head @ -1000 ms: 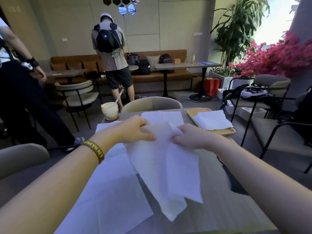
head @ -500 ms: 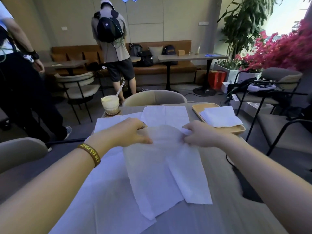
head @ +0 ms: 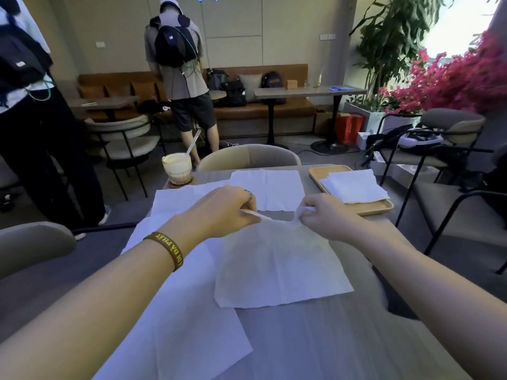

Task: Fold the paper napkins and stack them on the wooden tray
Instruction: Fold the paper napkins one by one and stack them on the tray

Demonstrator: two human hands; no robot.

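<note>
On the desk (head: 315, 338), the left hand (head: 219, 212) and right hand (head: 321, 215) each pinch a far corner of the napkin (head: 277, 267), just nearer than the wooden tray (head: 375, 208) holding folded napkins (head: 354, 186).

The top corners of the held napkin (head: 277, 264) vanish inside the left hand (head: 222, 212) and right hand (head: 326, 218), whose fingertips mostly curl out of sight. At 7 o'clock, the left forearm (head: 109, 292) covers part of the flat napkins (head: 186, 319), which the lower edge cuts off. At 2 o'clock, the stack (head: 354, 186) hides most of the wooden tray (head: 373, 209); its sheets cannot be counted.
</note>
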